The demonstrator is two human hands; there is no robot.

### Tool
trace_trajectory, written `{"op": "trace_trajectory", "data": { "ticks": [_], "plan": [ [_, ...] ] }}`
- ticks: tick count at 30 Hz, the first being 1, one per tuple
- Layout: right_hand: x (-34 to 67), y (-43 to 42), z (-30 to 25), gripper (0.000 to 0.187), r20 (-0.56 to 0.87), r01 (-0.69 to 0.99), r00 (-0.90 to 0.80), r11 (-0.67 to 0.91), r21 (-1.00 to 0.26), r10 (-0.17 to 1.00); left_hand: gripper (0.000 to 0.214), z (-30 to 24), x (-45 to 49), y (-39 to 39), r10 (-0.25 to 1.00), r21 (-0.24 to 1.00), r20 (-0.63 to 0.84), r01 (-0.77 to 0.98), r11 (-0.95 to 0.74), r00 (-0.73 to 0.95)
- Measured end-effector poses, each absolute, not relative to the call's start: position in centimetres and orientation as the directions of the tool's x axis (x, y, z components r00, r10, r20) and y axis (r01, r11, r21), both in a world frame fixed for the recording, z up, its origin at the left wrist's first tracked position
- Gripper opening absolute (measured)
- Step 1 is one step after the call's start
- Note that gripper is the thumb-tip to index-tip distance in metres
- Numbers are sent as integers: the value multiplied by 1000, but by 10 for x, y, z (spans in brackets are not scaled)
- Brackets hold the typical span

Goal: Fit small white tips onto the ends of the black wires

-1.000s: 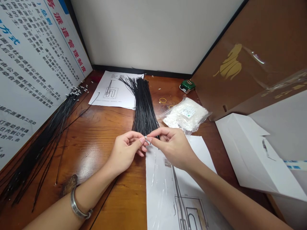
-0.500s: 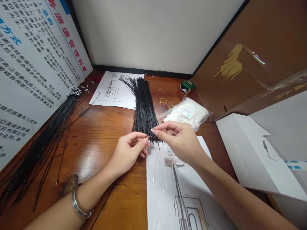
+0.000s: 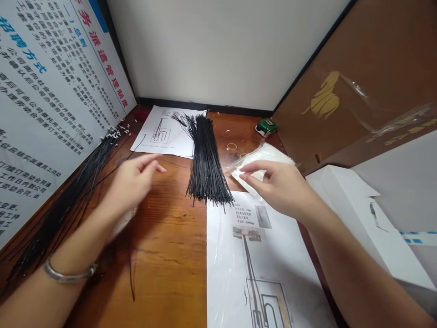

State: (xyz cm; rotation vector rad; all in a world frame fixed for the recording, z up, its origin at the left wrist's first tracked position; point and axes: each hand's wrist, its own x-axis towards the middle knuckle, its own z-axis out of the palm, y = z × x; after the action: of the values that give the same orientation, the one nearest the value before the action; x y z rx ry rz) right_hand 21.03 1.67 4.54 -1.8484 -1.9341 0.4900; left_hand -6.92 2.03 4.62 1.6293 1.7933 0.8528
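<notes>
Left hand hangs over the wooden table, curled and motion-blurred; I cannot tell its grip. Right hand bends over a clear plastic bag of white pieces, thumb and forefinger nearly meeting, any hold unclear. Between the hands lies a black wire bundle; open wood stretches left of the near printed drawing.

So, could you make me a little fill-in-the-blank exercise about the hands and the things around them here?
1. The wires bunched in the middle are coloured ____.
2. The bangle is worn on the person's ____ arm.
3. The hand nearer the plastic bag is the person's ____ one.
4. The top of the tape measure is mostly ____.

Missing words: black; left; right; green.
</notes>
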Motion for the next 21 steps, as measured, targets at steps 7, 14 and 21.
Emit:
{"op": "trace_trajectory", "data": {
  "ticks": [7,14,21],
  "plan": [
    [237,28,44,21,-125,986,116,-130,-109,985,41,59,-131,53,950,-12,311,1000,-10,14],
    [242,33,34,34,-188,982,-17,-18,-187,982,23,26,-64,41,982,255,96,950,-182,163],
    [242,40,24,35,-126,979,46,-70,-191,991,22,15,-16,33,972,273,-27,937,-217,233]
  ]
}}
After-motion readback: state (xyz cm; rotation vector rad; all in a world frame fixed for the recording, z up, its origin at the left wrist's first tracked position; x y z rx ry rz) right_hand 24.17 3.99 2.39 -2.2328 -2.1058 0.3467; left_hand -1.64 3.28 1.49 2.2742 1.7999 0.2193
